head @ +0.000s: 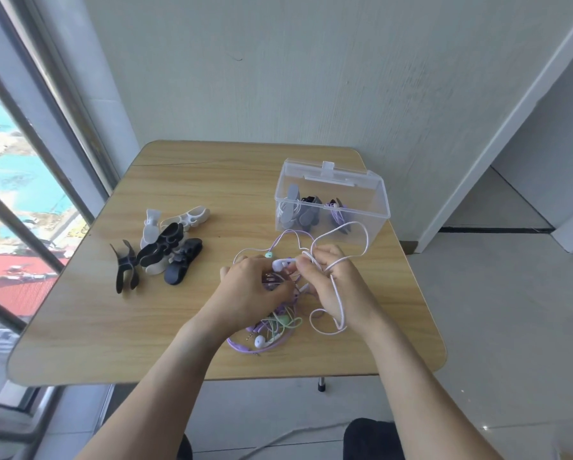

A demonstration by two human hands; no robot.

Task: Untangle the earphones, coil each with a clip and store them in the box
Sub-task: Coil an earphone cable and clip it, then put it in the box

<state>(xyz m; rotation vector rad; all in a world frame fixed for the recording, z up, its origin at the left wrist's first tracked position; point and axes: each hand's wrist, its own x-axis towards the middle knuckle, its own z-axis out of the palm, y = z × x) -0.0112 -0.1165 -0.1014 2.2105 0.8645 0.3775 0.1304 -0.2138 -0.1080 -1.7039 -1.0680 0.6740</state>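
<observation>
Two hands work above the middle of the wooden tabletop (79, 320). The left hand (248, 290) has its fingers curled over a tangle of earphones (275, 327), and its fingertips pinch a white earbud (280, 263) at the top of the tangle. The right hand (328, 280) is just beside it, with the fingers curled and clamped on a white cable (339, 303). This cable is wound around the right fingers, makes a wide loop up toward the box, and hangs down in a loop over the back of the hand to the tabletop.

The tangle lies under and in front of the hands, near the front edge of the tabletop. It has purple, pale green and white cables mixed together, and one more white earbud (260, 341) shows at its lower side. A small green earbud (269, 254) sits just behind the left fingertips.

The clear plastic box (374, 207) stands at the back right of the tabletop, with its lid open and leaning backward. Inside it are several earphones already coiled in grey and dark clips (300, 210).

To the left of the hands, well apart from the tangle, lies a pile of spare clips (165, 247), some black and some white, touching and overlapping each other.
</observation>
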